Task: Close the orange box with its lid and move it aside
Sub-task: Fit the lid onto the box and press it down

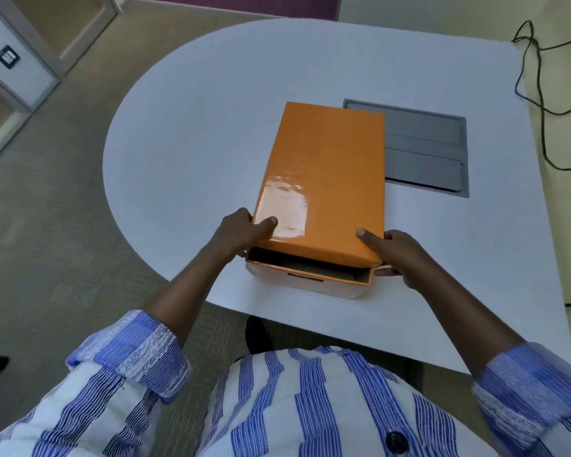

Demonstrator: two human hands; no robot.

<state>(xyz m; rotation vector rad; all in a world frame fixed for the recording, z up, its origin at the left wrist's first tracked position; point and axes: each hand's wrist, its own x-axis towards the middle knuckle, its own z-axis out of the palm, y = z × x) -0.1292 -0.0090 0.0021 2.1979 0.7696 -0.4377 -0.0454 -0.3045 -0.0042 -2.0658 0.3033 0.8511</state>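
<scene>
Both my hands, left [241,230] and right [399,255], grip the lid [323,179], tilted over the orange box [305,283], near end still open.

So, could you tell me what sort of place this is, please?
Probably an office or meeting room: a white rounded table with a grey flush cable hatch, black cables beside it, and carpeted floor.

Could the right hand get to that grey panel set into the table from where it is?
Probably yes. The right hand grips the lid at its near corner, and the grey panel lies just beyond, right of the box, with only bare table between. It would have to let go first.
</scene>
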